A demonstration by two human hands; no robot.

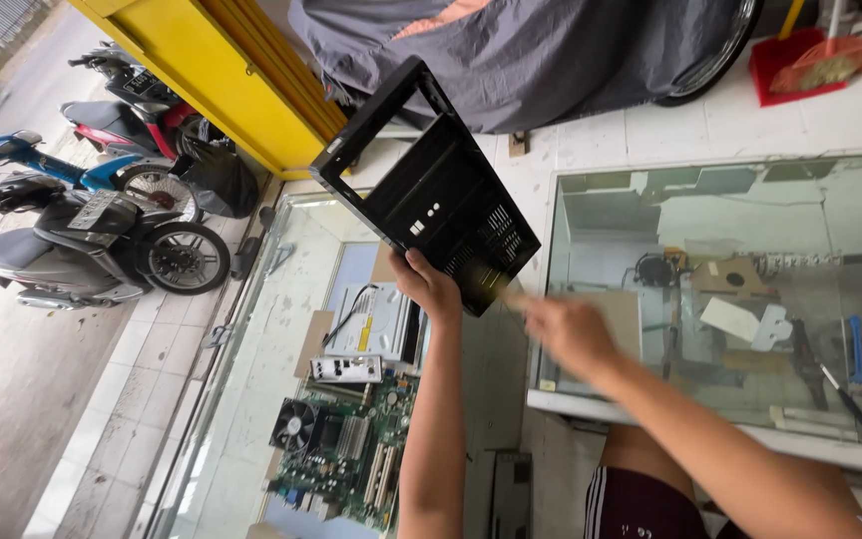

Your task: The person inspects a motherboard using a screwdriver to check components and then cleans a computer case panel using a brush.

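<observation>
Left hand (429, 286) grips the bottom edge of the black computer case panel (431, 190), holding it up tilted above the glass counter (251, 399). Right hand (566, 329), blurred, sits just beside the panel's lower corner; its grip can't be made out. A circuit board (346, 454) lies below.

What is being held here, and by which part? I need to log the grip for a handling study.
The left hand holds a black computer case panel by its lower edge. The right hand is blurred near the panel's corner; whether it grips anything cannot be told.
</observation>
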